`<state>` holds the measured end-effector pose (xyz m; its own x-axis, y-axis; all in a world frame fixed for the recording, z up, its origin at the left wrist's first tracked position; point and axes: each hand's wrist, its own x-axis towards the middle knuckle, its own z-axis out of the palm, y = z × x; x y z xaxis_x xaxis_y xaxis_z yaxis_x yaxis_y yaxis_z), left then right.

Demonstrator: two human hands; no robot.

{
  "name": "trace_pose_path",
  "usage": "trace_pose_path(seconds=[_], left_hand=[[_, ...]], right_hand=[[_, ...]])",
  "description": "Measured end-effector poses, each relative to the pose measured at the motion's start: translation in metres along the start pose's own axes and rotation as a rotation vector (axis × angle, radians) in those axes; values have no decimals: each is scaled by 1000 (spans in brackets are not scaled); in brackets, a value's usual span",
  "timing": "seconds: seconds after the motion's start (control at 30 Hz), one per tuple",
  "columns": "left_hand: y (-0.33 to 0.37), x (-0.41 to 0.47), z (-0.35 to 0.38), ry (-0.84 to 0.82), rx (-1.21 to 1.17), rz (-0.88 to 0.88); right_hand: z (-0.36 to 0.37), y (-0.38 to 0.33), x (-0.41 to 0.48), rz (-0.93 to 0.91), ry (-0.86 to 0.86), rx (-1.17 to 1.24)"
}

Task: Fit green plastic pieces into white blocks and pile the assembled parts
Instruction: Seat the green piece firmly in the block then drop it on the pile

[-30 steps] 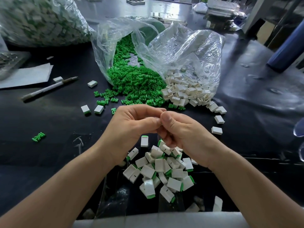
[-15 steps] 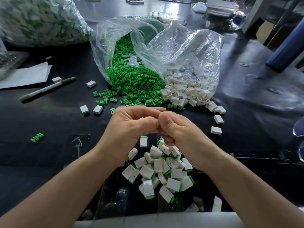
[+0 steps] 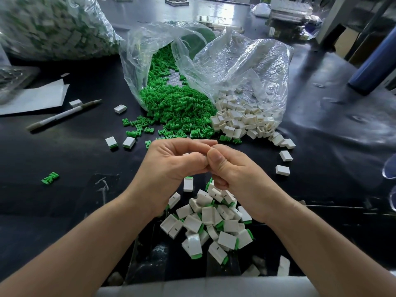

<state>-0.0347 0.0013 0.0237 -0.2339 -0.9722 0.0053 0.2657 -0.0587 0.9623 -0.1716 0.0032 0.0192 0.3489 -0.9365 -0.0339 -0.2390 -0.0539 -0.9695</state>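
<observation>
Cool, bright light falls from the far right, spreading pale glare over the glossy black surface (image 3: 334,129) toward its right edge. The open clear bags (image 3: 242,67) glint white. The full bag (image 3: 53,28) at the far left corner is smeared by blur. Wide-angle bending curves the outer edges. The assembled parts (image 3: 214,221) near the near edge are sharp, with soft shadows.
</observation>
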Motion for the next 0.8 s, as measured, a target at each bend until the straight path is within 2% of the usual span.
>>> trace_pose_path(seconds=[0.8], left_hand=[[-3, 1, 2, 40, -74, -9]], right_hand=[[4, 1, 1, -30, 45, 9]])
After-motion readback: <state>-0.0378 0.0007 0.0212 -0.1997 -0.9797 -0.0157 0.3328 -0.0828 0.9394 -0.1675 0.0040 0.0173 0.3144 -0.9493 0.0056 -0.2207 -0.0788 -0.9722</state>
